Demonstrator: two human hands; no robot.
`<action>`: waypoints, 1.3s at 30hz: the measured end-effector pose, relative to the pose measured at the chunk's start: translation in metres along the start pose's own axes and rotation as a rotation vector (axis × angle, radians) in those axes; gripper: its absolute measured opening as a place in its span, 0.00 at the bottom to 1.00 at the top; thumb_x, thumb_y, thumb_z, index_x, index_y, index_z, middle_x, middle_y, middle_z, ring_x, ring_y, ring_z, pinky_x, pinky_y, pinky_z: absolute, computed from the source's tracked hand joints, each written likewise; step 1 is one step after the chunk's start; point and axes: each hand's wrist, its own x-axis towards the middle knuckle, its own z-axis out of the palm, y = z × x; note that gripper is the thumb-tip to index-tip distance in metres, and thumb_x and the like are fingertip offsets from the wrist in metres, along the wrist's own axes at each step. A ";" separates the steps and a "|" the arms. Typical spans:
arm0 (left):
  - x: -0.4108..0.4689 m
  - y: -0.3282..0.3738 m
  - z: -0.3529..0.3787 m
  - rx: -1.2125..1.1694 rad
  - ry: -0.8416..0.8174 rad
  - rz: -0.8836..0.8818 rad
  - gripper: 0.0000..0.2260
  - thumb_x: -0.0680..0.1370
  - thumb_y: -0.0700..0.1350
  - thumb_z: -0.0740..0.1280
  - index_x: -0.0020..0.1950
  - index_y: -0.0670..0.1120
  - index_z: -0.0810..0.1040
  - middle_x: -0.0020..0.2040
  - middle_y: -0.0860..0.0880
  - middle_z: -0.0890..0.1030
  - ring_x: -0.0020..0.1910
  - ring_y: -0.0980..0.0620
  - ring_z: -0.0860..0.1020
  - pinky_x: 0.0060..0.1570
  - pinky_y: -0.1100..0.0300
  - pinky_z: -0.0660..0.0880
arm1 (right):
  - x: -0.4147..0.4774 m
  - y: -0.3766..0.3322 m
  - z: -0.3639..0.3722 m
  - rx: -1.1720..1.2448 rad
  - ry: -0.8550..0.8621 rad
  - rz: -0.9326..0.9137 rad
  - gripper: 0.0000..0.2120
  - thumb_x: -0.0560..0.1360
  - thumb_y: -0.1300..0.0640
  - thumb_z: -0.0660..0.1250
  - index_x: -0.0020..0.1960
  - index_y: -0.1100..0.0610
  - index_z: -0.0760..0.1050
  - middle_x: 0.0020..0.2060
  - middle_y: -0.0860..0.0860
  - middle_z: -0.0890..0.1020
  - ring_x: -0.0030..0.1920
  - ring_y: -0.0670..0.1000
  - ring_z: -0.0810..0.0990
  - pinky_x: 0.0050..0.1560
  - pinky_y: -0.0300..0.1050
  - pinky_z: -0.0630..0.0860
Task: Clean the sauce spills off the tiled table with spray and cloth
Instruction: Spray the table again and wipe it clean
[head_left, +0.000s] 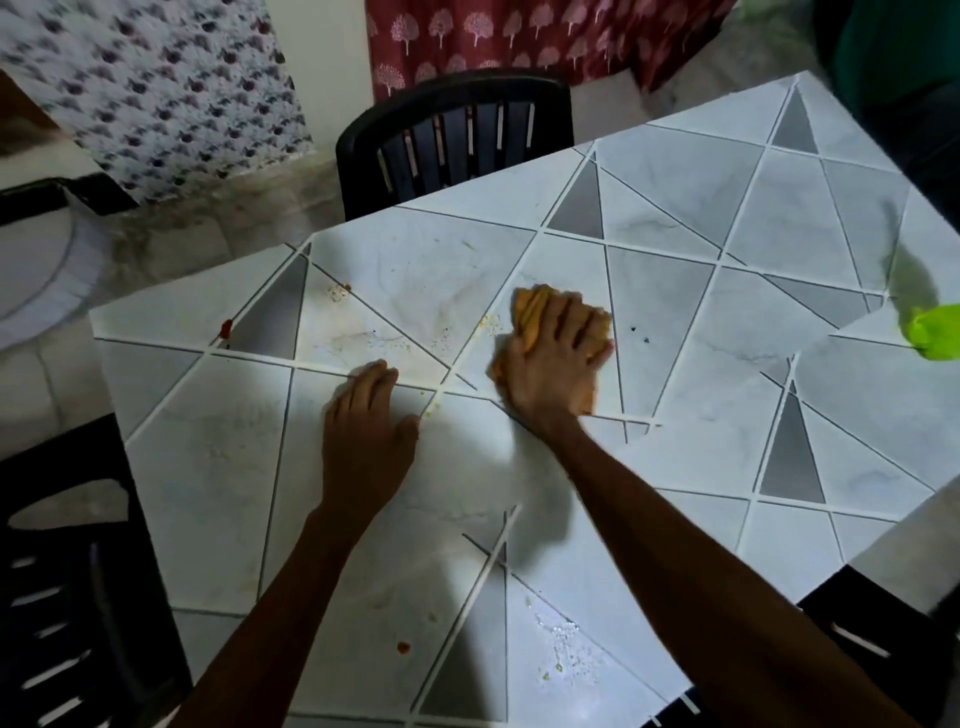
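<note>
The tiled table (675, 322) is grey and white with triangle patterns. My right hand (556, 364) presses flat on an orange cloth (530, 309) near the table's middle, fingers spread over it. My left hand (363, 431) rests flat on the tabletop to the left of the cloth, holding nothing. A red sauce spot (226, 328) lies near the far left edge and another red spot (403, 647) lies close to me. Yellowish crumbs and smears (337, 293) sit beyond my left hand. A wet foamy patch (563, 649) is near the front edge. A bright green object (935, 332), partly cut off, stands at the right edge.
A black slatted chair (452, 140) stands at the table's far side, another black chair (67, 597) at the left, and a third (893, 639) at the right front. A red patterned curtain (519, 36) hangs behind. Two small dark specks (639, 335) lie right of the cloth.
</note>
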 end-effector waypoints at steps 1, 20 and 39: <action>0.002 -0.002 -0.001 -0.017 0.016 0.000 0.25 0.74 0.49 0.65 0.69 0.39 0.73 0.69 0.41 0.74 0.69 0.41 0.71 0.65 0.45 0.69 | -0.006 -0.017 0.007 -0.027 -0.009 -0.113 0.38 0.78 0.37 0.52 0.82 0.52 0.47 0.82 0.56 0.50 0.80 0.65 0.43 0.77 0.70 0.44; 0.013 -0.010 -0.010 -0.035 0.136 -0.081 0.23 0.75 0.45 0.63 0.68 0.39 0.73 0.68 0.40 0.73 0.65 0.38 0.72 0.61 0.43 0.69 | -0.006 -0.042 0.014 -0.155 -0.038 -0.713 0.38 0.78 0.36 0.55 0.83 0.50 0.50 0.82 0.53 0.51 0.81 0.61 0.44 0.78 0.67 0.48; 0.022 -0.026 -0.011 0.091 0.126 -0.042 0.25 0.77 0.49 0.63 0.72 0.41 0.70 0.70 0.42 0.72 0.68 0.41 0.70 0.66 0.46 0.65 | 0.037 -0.009 -0.006 -0.198 -0.180 -1.236 0.37 0.77 0.38 0.62 0.82 0.45 0.52 0.82 0.48 0.50 0.82 0.55 0.45 0.79 0.61 0.48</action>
